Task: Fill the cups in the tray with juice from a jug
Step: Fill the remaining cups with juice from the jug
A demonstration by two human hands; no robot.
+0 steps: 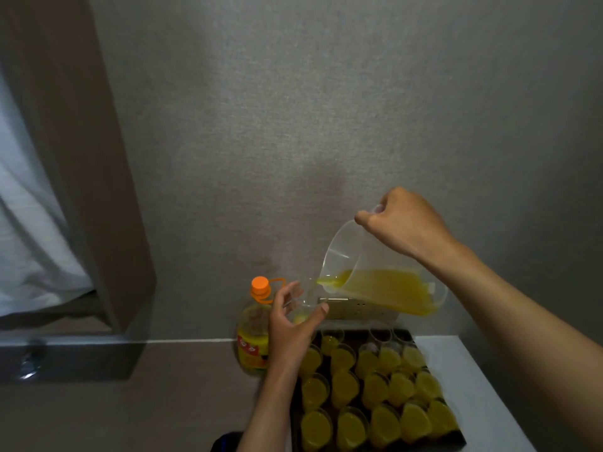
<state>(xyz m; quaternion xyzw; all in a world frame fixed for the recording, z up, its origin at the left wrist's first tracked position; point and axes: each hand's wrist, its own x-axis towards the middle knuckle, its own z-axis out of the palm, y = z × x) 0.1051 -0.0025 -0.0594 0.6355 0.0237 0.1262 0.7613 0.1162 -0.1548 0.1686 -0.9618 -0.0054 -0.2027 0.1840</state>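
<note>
**Above the tray, juice runs from a tilted jug into a hand-held cup**

Above the far left corner of a dark tray (404, 332), a person pours. The right hand (404, 223) grips the handle of a clear plastic jug (375, 272), its fingers (367, 219) curled tight round the handle, and tips the spout leftward. Yellow juice (388, 288) pools along the jug's low side and reaches the spout.

The left hand (290, 324) holds a clear cup (305, 308) lifted off the tray, right under the spout. Its thumb and fingers are curved round the cup's wall, part open, pinching it from both sides. Only a little juice shows at the cup's bottom.

On the tray, rows of filled cups (375, 389) stand close together; a few at the far edge look empty or nearly so. A juice bottle (254, 334) with an orange cap stands on the tabletop (473, 386), just left of the tray.

The step in hand appears to be filling one of the last cups. Next, the pour likely needs a steady tilt, then levelling the jug before the cup brims, and setting the cup back in a free spot.
</note>
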